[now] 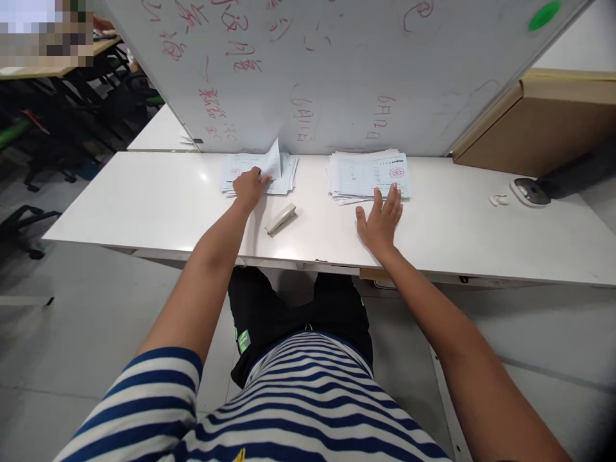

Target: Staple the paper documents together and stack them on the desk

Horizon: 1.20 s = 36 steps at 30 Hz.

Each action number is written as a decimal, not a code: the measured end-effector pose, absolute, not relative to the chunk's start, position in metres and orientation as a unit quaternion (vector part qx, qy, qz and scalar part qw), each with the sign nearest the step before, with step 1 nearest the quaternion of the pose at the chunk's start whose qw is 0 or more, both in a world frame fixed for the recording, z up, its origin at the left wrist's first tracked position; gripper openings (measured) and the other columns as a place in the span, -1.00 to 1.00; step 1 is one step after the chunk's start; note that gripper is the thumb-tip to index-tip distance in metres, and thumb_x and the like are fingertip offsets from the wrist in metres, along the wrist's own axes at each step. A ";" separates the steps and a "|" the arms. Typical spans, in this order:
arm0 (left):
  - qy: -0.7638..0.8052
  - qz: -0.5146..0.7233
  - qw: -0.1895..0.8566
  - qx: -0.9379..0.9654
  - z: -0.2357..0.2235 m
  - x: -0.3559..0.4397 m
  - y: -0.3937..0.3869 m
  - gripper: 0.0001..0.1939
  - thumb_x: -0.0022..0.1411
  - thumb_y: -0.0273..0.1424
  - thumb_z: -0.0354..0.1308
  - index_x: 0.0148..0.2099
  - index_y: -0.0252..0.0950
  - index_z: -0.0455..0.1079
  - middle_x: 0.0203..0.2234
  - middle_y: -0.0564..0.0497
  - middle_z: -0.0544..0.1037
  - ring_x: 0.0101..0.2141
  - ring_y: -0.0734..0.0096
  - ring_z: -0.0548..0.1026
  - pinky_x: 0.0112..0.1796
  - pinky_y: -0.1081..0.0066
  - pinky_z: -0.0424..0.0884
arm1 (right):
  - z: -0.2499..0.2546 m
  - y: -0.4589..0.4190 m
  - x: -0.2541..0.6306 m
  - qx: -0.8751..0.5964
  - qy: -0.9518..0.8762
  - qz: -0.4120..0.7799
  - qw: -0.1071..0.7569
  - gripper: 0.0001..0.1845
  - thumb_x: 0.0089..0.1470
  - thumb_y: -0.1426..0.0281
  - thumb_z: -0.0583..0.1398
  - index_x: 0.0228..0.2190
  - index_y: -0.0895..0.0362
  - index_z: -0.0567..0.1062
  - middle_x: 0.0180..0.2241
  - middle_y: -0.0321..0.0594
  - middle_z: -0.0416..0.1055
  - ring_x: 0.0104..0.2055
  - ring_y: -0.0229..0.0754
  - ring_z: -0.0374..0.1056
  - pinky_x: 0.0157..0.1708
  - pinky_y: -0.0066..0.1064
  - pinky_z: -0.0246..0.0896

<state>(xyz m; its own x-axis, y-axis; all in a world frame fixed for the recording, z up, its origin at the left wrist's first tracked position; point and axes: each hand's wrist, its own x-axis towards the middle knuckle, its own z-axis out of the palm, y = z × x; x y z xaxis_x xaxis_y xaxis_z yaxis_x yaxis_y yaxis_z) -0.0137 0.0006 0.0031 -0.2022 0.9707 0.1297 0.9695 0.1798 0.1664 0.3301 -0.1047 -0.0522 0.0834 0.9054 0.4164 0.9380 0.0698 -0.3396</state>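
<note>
Two stacks of printed papers lie on a white table (144, 205) against a whiteboard. My left hand (249, 187) rests on the left stack (283, 174) and pinches a sheet (270, 162) whose corner is lifted off the pile. Fingers stretched flat, my right hand (380, 218) lies open on the table with its fingertips touching the near edge of the right stack (369, 174). A white stapler (280, 219) sits on the table between my hands, just in front of the left stack.
A whiteboard (337, 70) with red writing and a green magnet (543, 15) stands along the table's far edge. A cardboard box (539, 122) and a dark device (529, 190) sit at the right. Chairs and desks stand at the far left.
</note>
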 end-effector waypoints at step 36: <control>0.491 0.164 0.015 0.855 -0.013 0.117 -0.203 -0.58 0.42 -0.10 -0.07 0.09 -0.21 0.43 0.16 -0.08 0.46 0.24 0.08 0.29 0.21 0.02 0.13 | -0.018 -0.238 0.339 -0.621 -0.365 0.566 0.402 -0.48 -0.13 -0.02 0.37 -0.43 0.22 0.53 -0.63 -0.26 0.45 -0.66 -0.35 0.27 -0.66 -0.54 0.21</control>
